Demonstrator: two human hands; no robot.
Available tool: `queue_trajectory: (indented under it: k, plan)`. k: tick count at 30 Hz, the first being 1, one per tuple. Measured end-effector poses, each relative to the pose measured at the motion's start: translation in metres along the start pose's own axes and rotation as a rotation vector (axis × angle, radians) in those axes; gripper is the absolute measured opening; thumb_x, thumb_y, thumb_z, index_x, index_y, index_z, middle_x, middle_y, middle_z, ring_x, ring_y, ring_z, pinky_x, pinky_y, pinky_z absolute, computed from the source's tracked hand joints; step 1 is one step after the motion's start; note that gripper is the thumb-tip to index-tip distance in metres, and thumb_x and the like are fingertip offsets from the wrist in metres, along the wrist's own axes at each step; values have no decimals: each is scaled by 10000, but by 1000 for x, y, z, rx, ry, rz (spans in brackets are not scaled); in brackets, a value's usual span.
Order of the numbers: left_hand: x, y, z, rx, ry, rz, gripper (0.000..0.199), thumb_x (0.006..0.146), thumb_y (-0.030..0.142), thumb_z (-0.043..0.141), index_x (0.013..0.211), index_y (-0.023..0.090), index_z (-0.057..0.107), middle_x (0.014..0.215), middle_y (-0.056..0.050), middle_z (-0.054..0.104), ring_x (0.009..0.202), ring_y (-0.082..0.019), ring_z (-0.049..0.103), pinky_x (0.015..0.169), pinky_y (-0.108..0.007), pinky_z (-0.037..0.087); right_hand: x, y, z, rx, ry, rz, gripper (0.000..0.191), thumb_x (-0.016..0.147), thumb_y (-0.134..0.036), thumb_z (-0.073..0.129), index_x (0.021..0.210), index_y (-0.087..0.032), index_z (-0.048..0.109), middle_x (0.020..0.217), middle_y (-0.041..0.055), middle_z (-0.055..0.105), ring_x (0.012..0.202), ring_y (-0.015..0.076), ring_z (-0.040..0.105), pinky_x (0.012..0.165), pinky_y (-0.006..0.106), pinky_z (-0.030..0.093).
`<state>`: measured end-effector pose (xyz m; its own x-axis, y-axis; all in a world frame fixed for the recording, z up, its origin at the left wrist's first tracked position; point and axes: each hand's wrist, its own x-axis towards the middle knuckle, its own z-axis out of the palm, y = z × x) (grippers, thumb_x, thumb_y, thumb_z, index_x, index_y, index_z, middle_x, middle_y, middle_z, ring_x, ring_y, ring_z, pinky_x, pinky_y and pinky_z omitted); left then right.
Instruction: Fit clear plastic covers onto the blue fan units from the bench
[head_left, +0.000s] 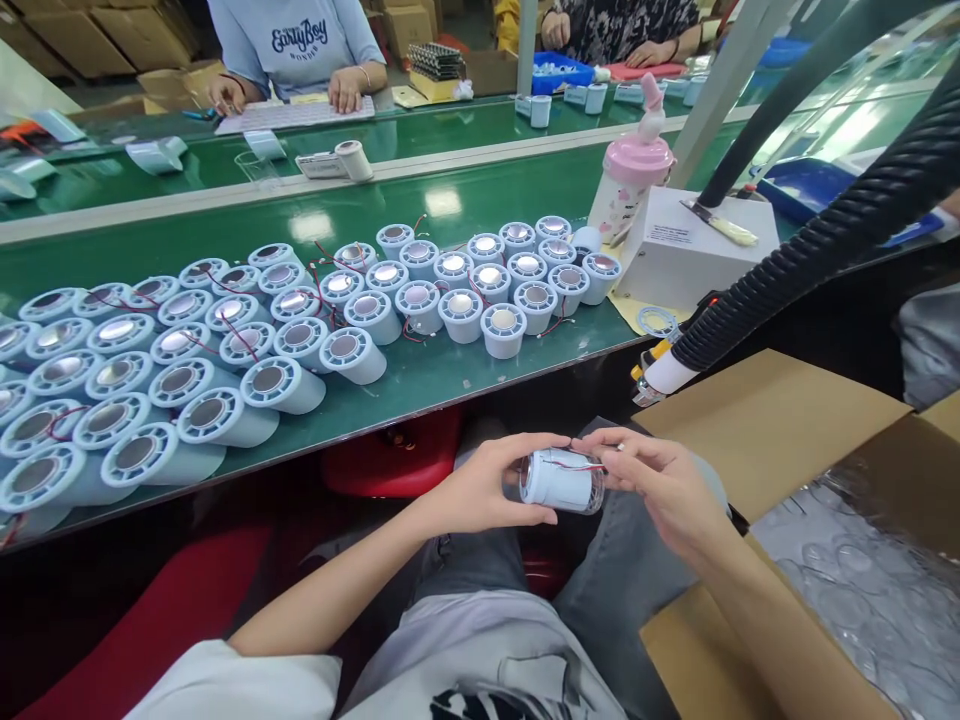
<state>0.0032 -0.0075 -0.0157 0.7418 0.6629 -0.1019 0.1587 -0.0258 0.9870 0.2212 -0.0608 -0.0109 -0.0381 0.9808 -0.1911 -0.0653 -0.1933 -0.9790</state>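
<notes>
Over my lap, my left hand (499, 480) is wrapped round a light-blue cylindrical housing (561, 482) lying on its side. A clear plastic cover surrounds the housing's right end. Thin red and dark wires (574, 463) run along its upper side. The fingers of my right hand (656, 475) are pinched at the right end, by the wires and the rim of the cover. Beyond my hands, many similar blue housings (346, 348) with round metallic discs stand in rows on the green bench (420, 385), some with red wires trailing.
At right, an open carton (795, 400) holds clear plastic covers (862, 580). A black corrugated hose (817, 230) with a white nozzle hangs over it. A pink-lidded cup (634, 175) and a white box (694, 250) with a brush stand behind. Two people sit across the green conveyor (442, 140).
</notes>
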Motion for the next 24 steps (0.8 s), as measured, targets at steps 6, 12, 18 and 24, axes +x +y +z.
queue_trajectory:
  k: [6,12,18,24]
  plan:
    - [-4,1,6,-432,46,-198,685,711,287,761,1316,225,445,1123,-92,612,879,-186,635,710,-309,559,-12,6,-1,-502,-142,-318,408,751,-193,738,1135,-312,665,1363,44,554,1255,286,511,1042,456,440]
    - [-8,5,-2,-337,-24,-118,786,669,298,802,1370,269,446,1203,-93,602,942,-204,636,770,-299,537,-19,3,-3,-409,-205,-205,378,799,-230,705,1153,-281,582,1382,69,527,1243,289,525,946,424,540]
    - [-12,12,-4,-218,-32,-3,759,663,229,808,1352,262,493,1353,-103,538,1169,-261,565,965,-369,487,-20,-3,-1,-275,-231,-123,407,789,-228,734,1155,-285,563,1296,54,569,1187,258,568,964,396,531]
    - [-14,14,-5,-137,-44,64,761,659,204,813,1349,273,500,1371,-107,530,1216,-263,545,994,-380,477,-21,-8,1,-146,-260,-30,398,810,-235,728,1156,-330,555,1226,4,576,1119,181,580,925,300,534]
